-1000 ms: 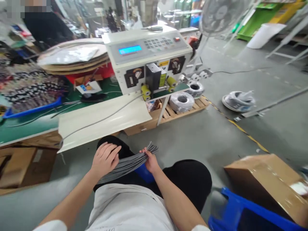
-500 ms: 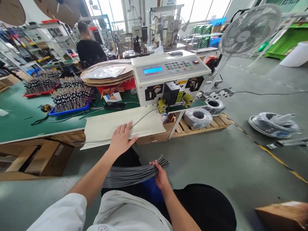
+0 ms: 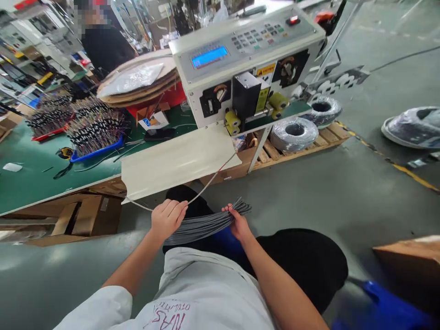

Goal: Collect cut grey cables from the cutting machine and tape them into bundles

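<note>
My right hand (image 3: 238,223) grips a bundle of grey cut cables (image 3: 206,224) near its right end, resting it across my lap. My left hand (image 3: 167,217) is closed on a single grey cable (image 3: 210,179) pulled off the cream chute (image 3: 178,161), holding it just above the bundle's left part. The single cable's ends stick out to either side of my fingers. The chute slopes out from the yellow rollers (image 3: 233,122) of a white wire-cutting machine (image 3: 247,59) with a blue display.
A green workbench (image 3: 30,183) carries blue and red trays of cut wires (image 3: 91,126) and stacked cardboard discs (image 3: 137,82). Cable coils (image 3: 294,134) sit on a wooden pallet. A cardboard box (image 3: 409,261) and blue bin (image 3: 385,307) stand at right. A person stands behind the bench.
My left hand went from the bundle up to the chute, took a single cable and has drawn it back down toward the bundle. My right hand kept its grip.
</note>
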{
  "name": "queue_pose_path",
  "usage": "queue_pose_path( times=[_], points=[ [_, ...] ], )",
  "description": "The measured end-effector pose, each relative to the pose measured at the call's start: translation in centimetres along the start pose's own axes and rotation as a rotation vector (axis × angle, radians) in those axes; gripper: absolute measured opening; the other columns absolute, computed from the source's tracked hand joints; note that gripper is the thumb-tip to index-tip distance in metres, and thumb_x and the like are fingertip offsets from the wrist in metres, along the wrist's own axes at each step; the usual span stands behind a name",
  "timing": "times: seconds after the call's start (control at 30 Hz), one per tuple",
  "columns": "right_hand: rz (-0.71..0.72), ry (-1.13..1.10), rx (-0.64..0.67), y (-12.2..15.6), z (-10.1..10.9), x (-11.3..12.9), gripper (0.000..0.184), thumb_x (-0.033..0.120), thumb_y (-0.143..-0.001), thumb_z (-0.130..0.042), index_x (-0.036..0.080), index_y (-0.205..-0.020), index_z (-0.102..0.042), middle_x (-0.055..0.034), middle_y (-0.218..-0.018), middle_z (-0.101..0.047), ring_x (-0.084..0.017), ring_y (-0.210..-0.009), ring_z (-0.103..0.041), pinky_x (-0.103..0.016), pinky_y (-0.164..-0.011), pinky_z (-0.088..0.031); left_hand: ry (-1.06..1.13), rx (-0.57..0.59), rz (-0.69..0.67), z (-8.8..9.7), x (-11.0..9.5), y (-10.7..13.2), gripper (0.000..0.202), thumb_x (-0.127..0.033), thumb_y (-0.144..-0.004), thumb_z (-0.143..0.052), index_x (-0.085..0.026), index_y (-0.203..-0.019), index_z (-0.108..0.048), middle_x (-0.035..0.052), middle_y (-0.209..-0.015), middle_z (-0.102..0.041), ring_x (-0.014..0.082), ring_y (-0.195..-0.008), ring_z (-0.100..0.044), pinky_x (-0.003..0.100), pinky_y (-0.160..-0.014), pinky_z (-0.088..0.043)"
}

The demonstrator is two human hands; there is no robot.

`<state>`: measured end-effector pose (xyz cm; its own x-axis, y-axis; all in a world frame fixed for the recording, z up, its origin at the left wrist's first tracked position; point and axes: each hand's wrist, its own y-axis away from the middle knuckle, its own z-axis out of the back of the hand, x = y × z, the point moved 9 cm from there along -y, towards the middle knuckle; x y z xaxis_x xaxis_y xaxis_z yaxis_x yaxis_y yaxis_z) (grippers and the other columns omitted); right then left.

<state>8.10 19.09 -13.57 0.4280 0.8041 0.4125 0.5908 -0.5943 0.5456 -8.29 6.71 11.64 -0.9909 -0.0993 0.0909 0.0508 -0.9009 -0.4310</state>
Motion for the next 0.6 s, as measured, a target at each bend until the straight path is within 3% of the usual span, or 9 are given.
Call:
queue_pose_path(
  times=[0.13,0.27,0.6],
  points=[
    [0.01,0.008,-0.001,0.0,0.0,0.0,0.028,0.027,-0.065,-0.086,0.025,-0.088,-0.071,0.001,-0.088,-0.076,-0.019,-0.087,-0.071,-0.036,-0.09,-0.055,0.062,0.184,-0.008,-3.0,-3.3,3.5,0.02,-0.028,-0.095,-0.053,-0.025,-0.11,-0.067,0.0025,-0.083,-0.068,0.0152,-0.076,-0.06,0.029,-0.064,-0.042],
    [0.033,0.008,0.02,0.3,-0.2,0.0,0.024,0.027,-0.068,-0.083,0.024,-0.088,-0.071,0.0006,-0.091,-0.076,-0.019,-0.087,-0.071,-0.036,-0.092,-0.054,0.127,0.308,0.009,-5.4,-4.7,5.5,0.021,-0.028,-0.098,-0.05,-0.024,-0.109,-0.067,0.0024,-0.087,-0.068,0.0149,-0.081,-0.059,0.028,-0.066,-0.042],
    [0.008,-0.049,0.036,0.3,-0.2,-0.4,0.024,0.027,-0.071,-0.082,0.023,-0.093,-0.071,0.0018,-0.089,-0.075,-0.017,-0.088,-0.071,-0.033,-0.092,-0.052,0.106,0.388,-0.019,-6.3,-5.1,6.3,0.023,-0.029,-0.099,-0.047,-0.024,-0.105,-0.067,0.0042,-0.087,-0.067,0.0166,-0.086,-0.058,0.029,-0.067,-0.04]
  ],
)
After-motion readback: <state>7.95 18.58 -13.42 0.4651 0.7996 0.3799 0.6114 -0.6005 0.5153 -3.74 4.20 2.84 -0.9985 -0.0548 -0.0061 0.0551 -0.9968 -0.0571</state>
